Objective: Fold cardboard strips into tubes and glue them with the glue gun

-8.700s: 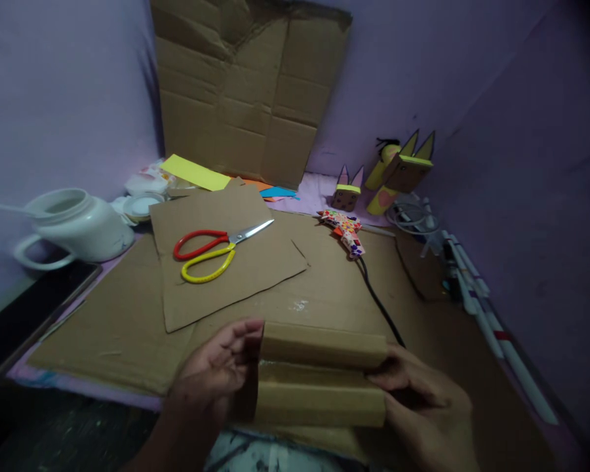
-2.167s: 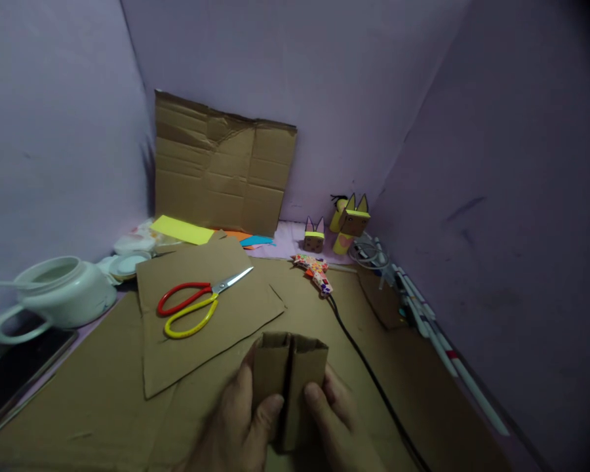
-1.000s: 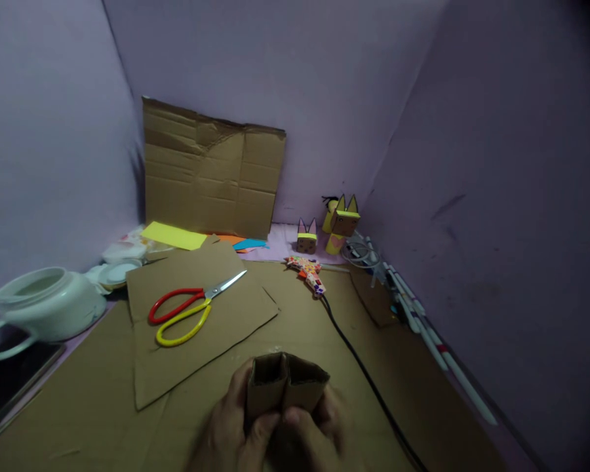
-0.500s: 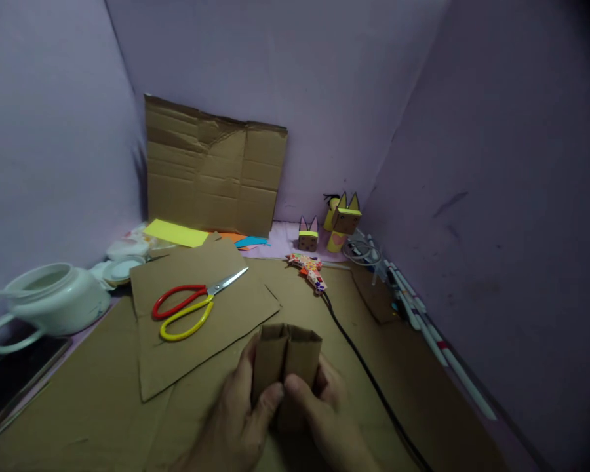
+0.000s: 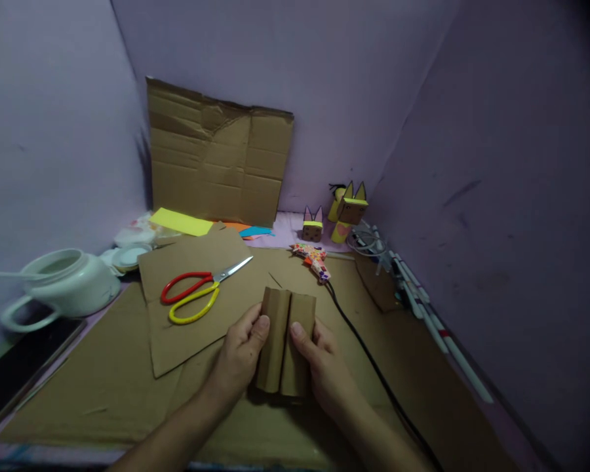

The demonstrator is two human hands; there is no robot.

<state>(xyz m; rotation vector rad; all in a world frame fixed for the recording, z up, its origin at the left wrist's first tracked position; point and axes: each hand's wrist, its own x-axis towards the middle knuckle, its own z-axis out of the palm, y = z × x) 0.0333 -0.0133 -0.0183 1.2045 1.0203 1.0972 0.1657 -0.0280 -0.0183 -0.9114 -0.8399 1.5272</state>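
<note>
Folded cardboard [image 5: 276, 344] is brown; scissors [image 5: 218, 276] at its ten o'clock, red, yellow, silver; glue gun [image 5: 314, 257] at one o'clock, patchily multicoloured.

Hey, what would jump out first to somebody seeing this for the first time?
Probably the scissors with one red and one yellow handle, lying on a cardboard sheet left of centre. Next, perhaps, the folded cardboard piece held between the left hand and right hand, then the flower-patterned glue gun beyond them.
</note>
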